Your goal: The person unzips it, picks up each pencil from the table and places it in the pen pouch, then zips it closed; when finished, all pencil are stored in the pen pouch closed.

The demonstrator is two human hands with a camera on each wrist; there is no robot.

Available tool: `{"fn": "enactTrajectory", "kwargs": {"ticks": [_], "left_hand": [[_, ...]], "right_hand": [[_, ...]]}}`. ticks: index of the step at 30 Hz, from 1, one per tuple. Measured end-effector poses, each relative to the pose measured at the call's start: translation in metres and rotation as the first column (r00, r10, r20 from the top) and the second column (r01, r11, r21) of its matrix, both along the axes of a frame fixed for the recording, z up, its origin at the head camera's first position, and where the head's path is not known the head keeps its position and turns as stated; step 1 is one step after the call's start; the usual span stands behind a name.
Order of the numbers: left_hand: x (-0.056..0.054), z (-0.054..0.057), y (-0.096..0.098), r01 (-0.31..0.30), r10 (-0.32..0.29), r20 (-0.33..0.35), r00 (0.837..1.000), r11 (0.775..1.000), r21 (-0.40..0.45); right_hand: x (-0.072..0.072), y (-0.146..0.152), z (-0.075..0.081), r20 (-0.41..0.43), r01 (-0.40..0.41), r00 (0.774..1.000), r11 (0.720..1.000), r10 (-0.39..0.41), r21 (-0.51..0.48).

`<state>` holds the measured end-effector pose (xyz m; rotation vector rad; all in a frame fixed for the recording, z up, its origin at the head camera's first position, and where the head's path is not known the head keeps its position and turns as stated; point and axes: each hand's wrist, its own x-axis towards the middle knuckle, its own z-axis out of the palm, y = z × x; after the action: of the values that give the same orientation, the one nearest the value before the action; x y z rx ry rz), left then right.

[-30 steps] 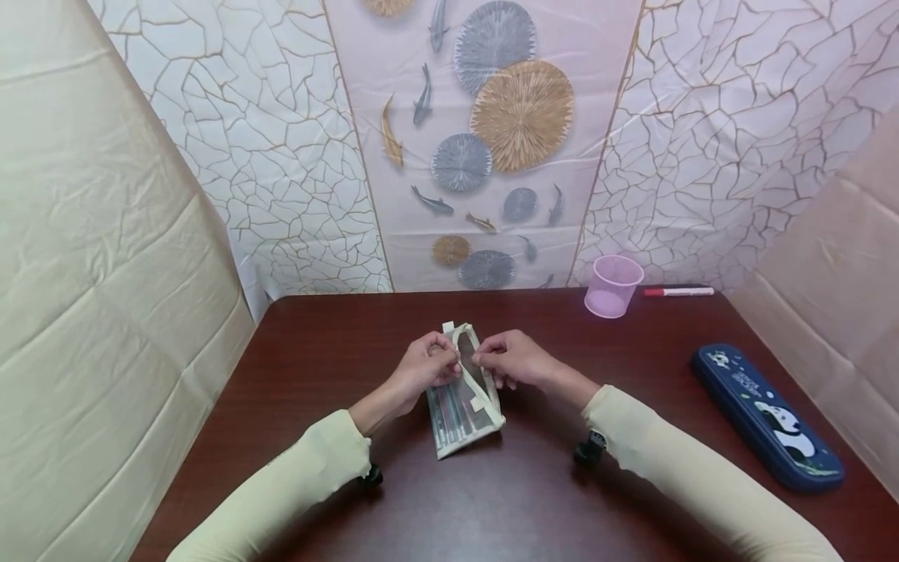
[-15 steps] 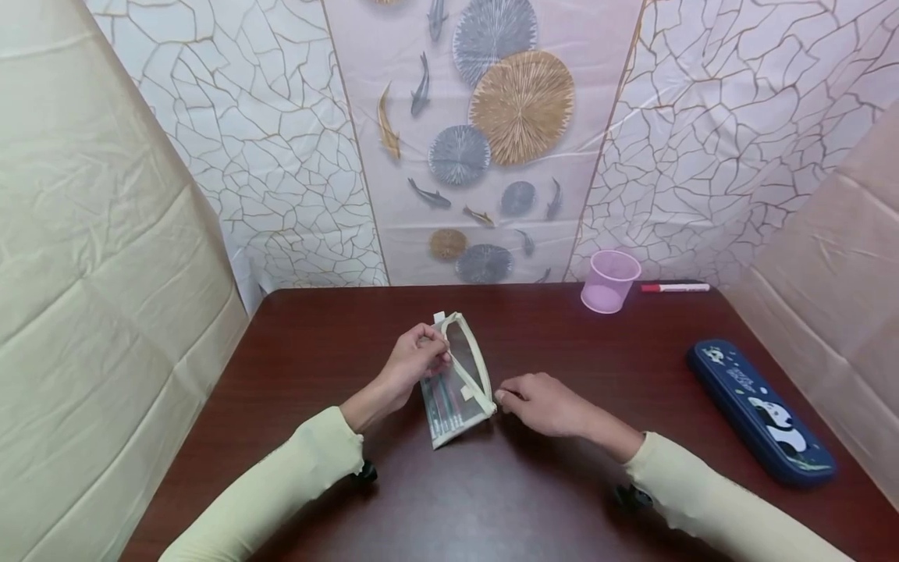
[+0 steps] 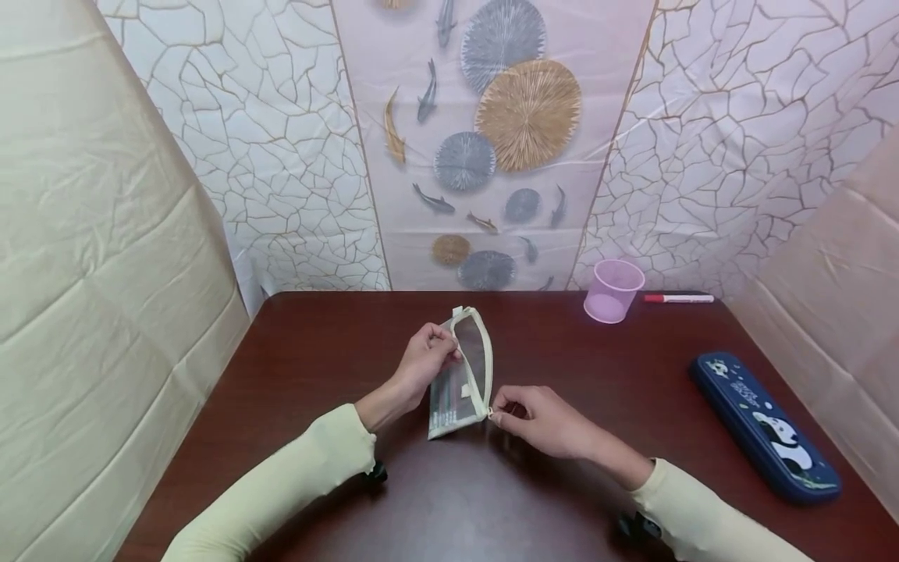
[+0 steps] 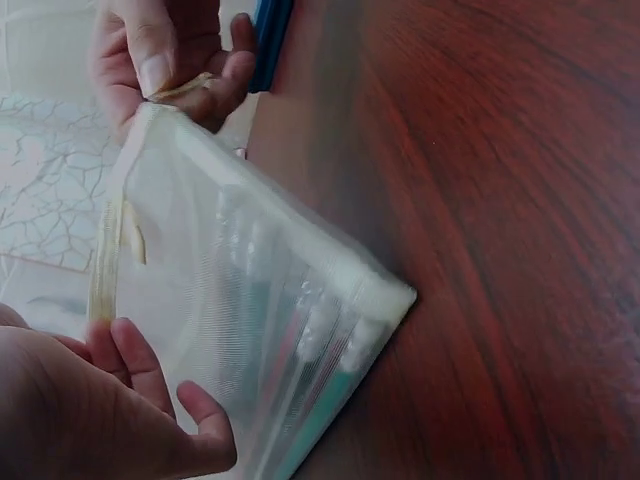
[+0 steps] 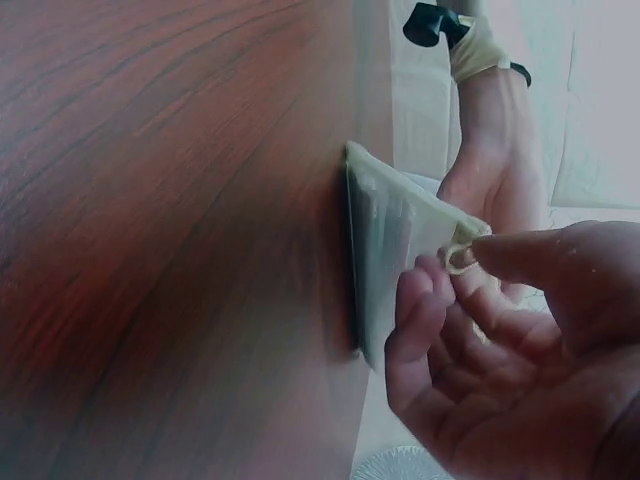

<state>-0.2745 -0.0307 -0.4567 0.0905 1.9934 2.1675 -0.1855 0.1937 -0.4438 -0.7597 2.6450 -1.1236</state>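
A see-through mesh zip pouch point(image 3: 444, 410) with cream edging stands tilted on the table, its zipped mouth gaping. Several pens point(image 4: 322, 400) with white ends show through its side in the left wrist view. My left hand point(image 3: 419, 361) pinches the left edge of the mouth between thumb and fingers. At the pouch's near right corner, my right hand point(image 3: 546, 421) pinches the zipper pull point(image 5: 460, 258), a small cream loop in the right wrist view. A small cream fabric tab point(image 4: 133, 232) sticks out from the pouch near the zipper.
A pink mesh cup point(image 3: 613, 293) stands at the back right, with a red-capped white marker point(image 3: 679, 298) beside it. Nearer on the right lies a dark blue panda pencil case point(image 3: 765, 425). The table point(image 3: 337, 328) is dark reddish wood, with patterned cloth behind it.
My right hand has moved from the middle of the mouth to the near right corner and now pinches the zipper pull. The pouch mouth has spread wider; my left hand keeps its hold.
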Motion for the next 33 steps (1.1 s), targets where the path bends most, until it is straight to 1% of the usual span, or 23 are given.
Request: {"fn": "enactTrajectory", "kwargs": {"ticks": [4,6,8,10,13,14,15,16,18,19,20,21,22,23,25,26,27,28,29,30,32,33], "left_hand": [[0.003,-0.007,0.007,0.036,-0.042,-0.057,0.997,0.995,-0.095],[0.006,-0.009,0.009,0.067,-0.080,-0.078,0.994,0.984,-0.163],[0.009,-0.010,0.009,0.116,-0.139,-0.094,0.986,0.968,-0.222],[0.014,-0.009,0.008,0.174,-0.212,-0.106,0.971,0.941,-0.289],[0.023,-0.007,0.004,0.243,-0.325,-0.146,0.935,0.882,-0.403],[0.026,-0.006,0.002,0.256,-0.360,-0.166,0.918,0.858,-0.444],[0.030,-0.005,0.000,0.263,-0.396,-0.189,0.899,0.831,-0.490],[0.034,-0.004,-0.002,0.266,-0.434,-0.215,0.875,0.802,-0.535],[0.041,0.000,-0.006,0.255,-0.516,-0.273,0.812,0.735,-0.628],[0.044,0.002,-0.008,0.246,-0.556,-0.295,0.777,0.700,-0.670],[0.048,0.004,-0.010,0.227,-0.594,-0.319,0.739,0.665,-0.712],[0.051,0.006,-0.011,0.206,-0.631,-0.334,0.700,0.626,-0.752],[0.055,0.008,-0.013,0.183,-0.663,-0.343,0.665,0.590,-0.786],[0.058,0.009,-0.013,0.160,-0.690,-0.344,0.638,0.555,-0.817],[0.065,0.011,-0.014,0.122,-0.729,-0.327,0.602,0.488,-0.864],[0.068,0.012,-0.014,0.097,-0.744,-0.320,0.586,0.457,-0.884],[0.071,0.012,-0.014,0.072,-0.758,-0.316,0.571,0.430,-0.900],[0.074,0.012,-0.013,0.049,-0.765,-0.312,0.563,0.408,-0.912],[0.076,0.011,-0.013,0.025,-0.769,-0.313,0.557,0.392,-0.920],[0.078,0.011,-0.014,-0.002,-0.771,-0.319,0.551,0.382,-0.924],[0.082,0.010,-0.015,-0.070,-0.764,-0.350,0.542,0.374,-0.925],[0.083,0.010,-0.015,-0.100,-0.755,-0.370,0.542,0.379,-0.920]], "right_hand": [[0.003,-0.001,-0.001,0.000,-0.109,0.994,0.994,0.109,-0.024],[0.005,-0.003,-0.001,0.017,-0.149,0.989,0.988,0.150,-0.036],[0.008,-0.004,0.000,0.037,-0.163,0.986,0.985,0.165,-0.054],[0.011,-0.005,0.001,0.049,-0.153,0.986,0.986,0.157,-0.064],[0.014,-0.006,0.002,0.034,-0.120,0.992,0.991,0.122,-0.056],[0.016,-0.005,0.003,0.014,-0.110,0.994,0.993,0.111,-0.043],[0.016,-0.005,0.003,-0.019,-0.100,0.995,0.995,0.100,-0.020],[0.017,-0.005,0.003,-0.056,-0.091,0.994,0.996,0.091,0.001],[0.018,-0.004,0.003,-0.136,-0.072,0.988,0.996,0.078,0.045],[0.018,-0.005,0.004,-0.170,-0.064,0.983,0.996,0.074,0.060],[0.018,-0.005,0.005,-0.200,-0.054,0.977,0.996,0.068,0.074],[0.018,-0.005,0.005,-0.230,-0.045,0.971,0.995,0.063,0.085],[0.018,-0.006,0.006,-0.249,-0.037,0.967,0.995,0.059,0.090],[0.018,-0.006,0.007,-0.266,-0.027,0.962,0.995,0.052,0.098],[0.020,-0.008,0.009,-0.308,-0.010,0.950,0.994,0.045,0.113],[0.021,-0.008,0.010,-0.335,-0.004,0.941,0.992,0.046,0.125],[0.023,-0.009,0.011,-0.366,-0.001,0.929,0.991,0.051,0.136],[0.025,-0.010,0.013,-0.392,0.002,0.918,0.989,0.056,0.145],[0.027,-0.011,0.014,-0.420,0.001,0.905,0.988,0.064,0.153],[0.029,-0.011,0.014,-0.448,-0.001,0.891,0.987,0.074,0.161],[0.033,-0.013,0.016,-0.491,-0.004,0.867,0.986,0.088,0.168],[0.034,-0.014,0.016,-0.502,-0.006,0.860,0.986,0.091,0.168]]}}
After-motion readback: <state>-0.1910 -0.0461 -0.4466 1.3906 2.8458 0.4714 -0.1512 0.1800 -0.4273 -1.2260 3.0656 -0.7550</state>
